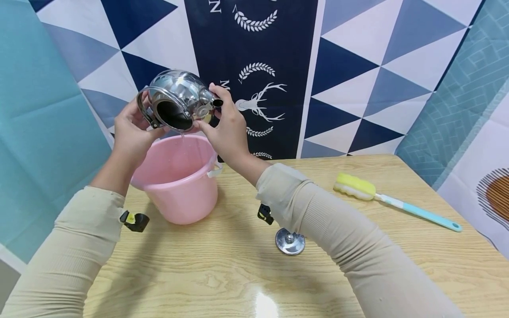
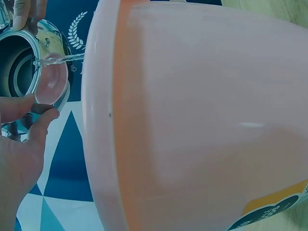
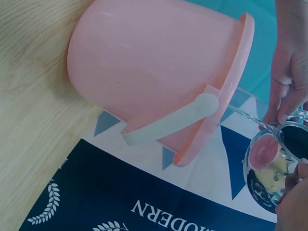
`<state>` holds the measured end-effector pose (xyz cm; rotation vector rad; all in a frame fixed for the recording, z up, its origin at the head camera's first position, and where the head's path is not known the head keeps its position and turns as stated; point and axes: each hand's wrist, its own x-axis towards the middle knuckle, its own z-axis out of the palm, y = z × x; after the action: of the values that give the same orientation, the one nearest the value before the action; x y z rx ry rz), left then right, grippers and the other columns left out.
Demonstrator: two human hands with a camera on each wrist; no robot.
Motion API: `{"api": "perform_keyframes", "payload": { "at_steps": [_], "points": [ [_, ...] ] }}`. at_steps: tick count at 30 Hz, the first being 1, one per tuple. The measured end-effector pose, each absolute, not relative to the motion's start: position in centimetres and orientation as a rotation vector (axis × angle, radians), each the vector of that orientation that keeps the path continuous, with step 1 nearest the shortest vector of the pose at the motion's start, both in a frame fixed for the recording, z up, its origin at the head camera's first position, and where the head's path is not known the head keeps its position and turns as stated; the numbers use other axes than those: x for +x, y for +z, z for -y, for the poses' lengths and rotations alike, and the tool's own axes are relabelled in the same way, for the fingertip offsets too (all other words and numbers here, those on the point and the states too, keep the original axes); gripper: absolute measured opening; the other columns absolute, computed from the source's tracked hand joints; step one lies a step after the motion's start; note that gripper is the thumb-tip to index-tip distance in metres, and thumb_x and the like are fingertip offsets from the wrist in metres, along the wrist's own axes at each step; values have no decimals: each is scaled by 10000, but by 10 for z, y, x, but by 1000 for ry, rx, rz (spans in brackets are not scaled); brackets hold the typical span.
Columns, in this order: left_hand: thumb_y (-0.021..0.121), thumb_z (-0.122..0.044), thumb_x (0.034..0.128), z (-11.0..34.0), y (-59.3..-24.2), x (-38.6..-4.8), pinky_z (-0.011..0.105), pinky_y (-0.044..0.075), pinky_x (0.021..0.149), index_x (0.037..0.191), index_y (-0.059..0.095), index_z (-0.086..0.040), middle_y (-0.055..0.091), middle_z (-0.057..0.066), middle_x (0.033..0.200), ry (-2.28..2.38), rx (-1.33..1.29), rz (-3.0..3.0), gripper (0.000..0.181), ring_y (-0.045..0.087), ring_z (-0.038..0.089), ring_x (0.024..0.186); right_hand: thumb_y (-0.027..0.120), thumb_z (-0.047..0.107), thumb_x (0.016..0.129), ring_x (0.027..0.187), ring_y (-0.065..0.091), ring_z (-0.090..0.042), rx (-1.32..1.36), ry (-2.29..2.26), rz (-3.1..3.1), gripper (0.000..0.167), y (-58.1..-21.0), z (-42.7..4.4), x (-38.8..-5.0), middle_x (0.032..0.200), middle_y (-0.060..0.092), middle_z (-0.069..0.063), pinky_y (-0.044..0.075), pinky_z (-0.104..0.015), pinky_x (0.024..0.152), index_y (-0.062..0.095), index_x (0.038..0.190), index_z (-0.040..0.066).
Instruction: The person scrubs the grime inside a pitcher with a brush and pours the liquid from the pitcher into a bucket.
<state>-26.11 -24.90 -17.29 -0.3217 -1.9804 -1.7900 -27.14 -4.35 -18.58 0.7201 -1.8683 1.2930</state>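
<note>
Both hands hold a shiny metal teapot, tipped so its open mouth faces down toward the pink bucket. The left hand grips the teapot's handle side, its thumb by the rim. On the spout side, the right hand holds the body, fingers behind it and thumb near the mouth. A thin stream of water runs from the mouth toward the bucket in the left wrist view. In the right wrist view the teapot is partly cut off at the edge.
A round metal lid with a knob lies on the wooden table, near the right forearm. To the right rests a sponge brush with a blue and white handle. The bucket's white handle hangs at its side. Patterned cloth stands behind.
</note>
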Motion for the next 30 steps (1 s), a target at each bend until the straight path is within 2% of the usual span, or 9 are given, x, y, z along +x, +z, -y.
{"api": "perform_keyframes", "payload": {
  "at_steps": [11,21,30],
  "points": [
    [772,141,733,250,-172,-262,237,528,908,1343,588,-206,594,68,1301,-1819,-337,1929,725,588,216,1166,836,74,773,1200,528,-123,740,1249,1870,723,-185,45,-272,1419,508,-100,476,-129,926,439,1374,17],
    [782,126,732,251,-166,-263,317,515,912,1403,481,-252,478,59,1407,-1873,-255,1930,827,521,248,1259,822,73,789,1228,497,-97,775,1211,1857,686,-182,45,-272,1439,499,-77,459,-116,938,451,1362,15],
    [766,181,710,249,-167,-262,208,575,756,1386,474,-236,479,55,1375,-1921,-261,1889,846,534,271,1216,821,54,785,1236,493,-99,798,1204,1841,686,-185,44,-271,1434,501,-97,456,-112,940,451,1360,3]
  ]
}}
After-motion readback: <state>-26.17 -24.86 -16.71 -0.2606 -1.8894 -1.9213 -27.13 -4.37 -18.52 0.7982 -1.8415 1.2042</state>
